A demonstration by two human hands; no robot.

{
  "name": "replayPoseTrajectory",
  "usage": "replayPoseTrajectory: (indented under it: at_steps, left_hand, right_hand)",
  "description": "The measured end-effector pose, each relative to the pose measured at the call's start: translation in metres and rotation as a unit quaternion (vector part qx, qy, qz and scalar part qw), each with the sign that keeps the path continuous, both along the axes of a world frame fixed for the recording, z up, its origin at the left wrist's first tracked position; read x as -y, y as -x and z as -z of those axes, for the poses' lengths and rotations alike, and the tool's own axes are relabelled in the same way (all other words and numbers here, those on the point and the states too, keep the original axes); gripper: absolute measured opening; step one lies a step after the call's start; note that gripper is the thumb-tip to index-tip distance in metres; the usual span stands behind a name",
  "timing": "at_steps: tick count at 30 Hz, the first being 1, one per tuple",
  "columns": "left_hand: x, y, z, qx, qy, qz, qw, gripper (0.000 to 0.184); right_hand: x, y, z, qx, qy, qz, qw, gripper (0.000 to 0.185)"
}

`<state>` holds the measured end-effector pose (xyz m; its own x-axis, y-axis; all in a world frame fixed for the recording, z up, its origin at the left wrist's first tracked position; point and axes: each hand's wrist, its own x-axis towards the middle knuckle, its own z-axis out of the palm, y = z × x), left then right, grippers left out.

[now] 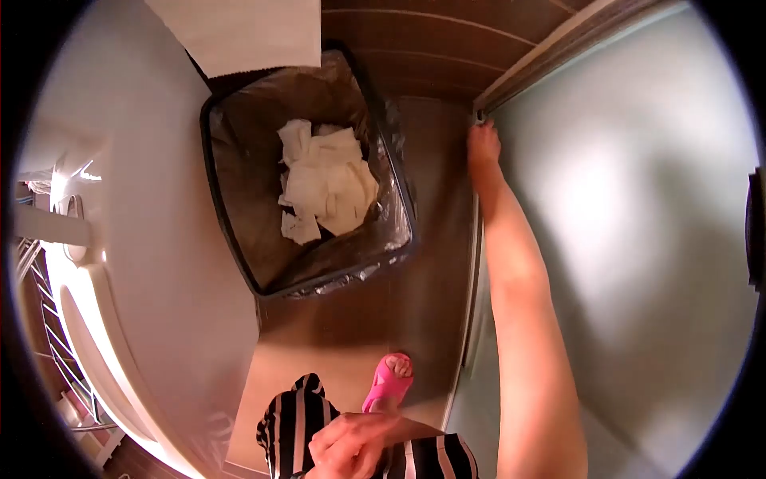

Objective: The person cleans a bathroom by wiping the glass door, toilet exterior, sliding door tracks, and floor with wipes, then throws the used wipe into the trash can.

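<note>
One passage: brown floor strip [437, 239], running 12 to 6 o'clock between black-rimmed bin [216, 188] and frosted panel [638, 239], right arm [527, 311] along its 1-to-5 o'clock side. One opening: bin mouth, 11 o'clock, far rim partly screened by white sheet [239, 32].

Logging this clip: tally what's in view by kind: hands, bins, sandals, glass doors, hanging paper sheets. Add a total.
Hands: 2 (left hand, right hand)
Bin: 1
Pink sandal: 1
Glass door: 1
Hanging paper sheet: 1
Total: 6
Left out: white papers in the bin, overlapping too much to count.
</note>
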<state>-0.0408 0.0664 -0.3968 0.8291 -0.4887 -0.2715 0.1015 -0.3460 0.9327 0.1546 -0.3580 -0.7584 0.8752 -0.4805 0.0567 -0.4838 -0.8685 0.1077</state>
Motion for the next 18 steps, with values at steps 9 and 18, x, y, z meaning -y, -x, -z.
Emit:
replayPoseTrajectory:
  at_steps: [9,18]
  left_hand:
    - [-0.025,0.022,0.032,0.08,0.059,-0.029,0.995,0.021]
    - [-0.065,0.048,0.027,0.001,0.168,0.004,0.986,0.023]
  right_hand:
    - [-0.085,0.148,-0.034,-0.076,-0.025,0.079,0.994,0.011]
    - [-0.191,0.37,-0.053,-0.175,0.005,0.106,0.979,0.009]
